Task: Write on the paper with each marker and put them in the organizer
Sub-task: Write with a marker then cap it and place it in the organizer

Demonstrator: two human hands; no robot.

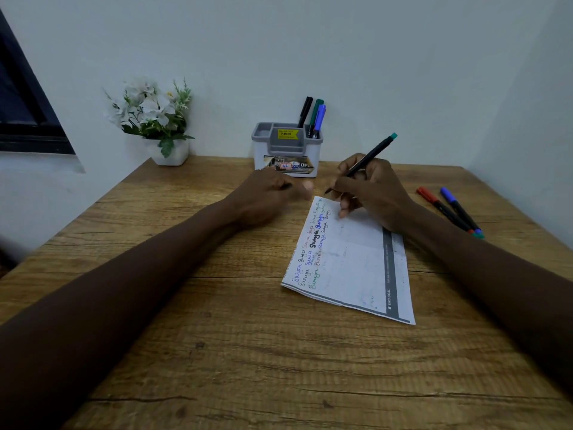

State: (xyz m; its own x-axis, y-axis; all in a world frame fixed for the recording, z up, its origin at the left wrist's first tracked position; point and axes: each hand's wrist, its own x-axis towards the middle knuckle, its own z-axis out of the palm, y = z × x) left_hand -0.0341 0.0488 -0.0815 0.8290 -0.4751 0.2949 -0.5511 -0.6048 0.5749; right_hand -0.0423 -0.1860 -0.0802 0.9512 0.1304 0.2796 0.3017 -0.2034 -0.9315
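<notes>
Two hands meet at centre frame. The right hand [372,193] pinches a slim black teal-ended marker [369,158] at the top of the written white paper sheet [356,262]; the blurred left hand [263,197] curls round a small dark piece [286,186].

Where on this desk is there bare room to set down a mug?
Bare: the wide near table in front of the paper, and the left part near the flower pot. Crowded: left hand and right hand before the organizer; two markers lie at right.
</notes>
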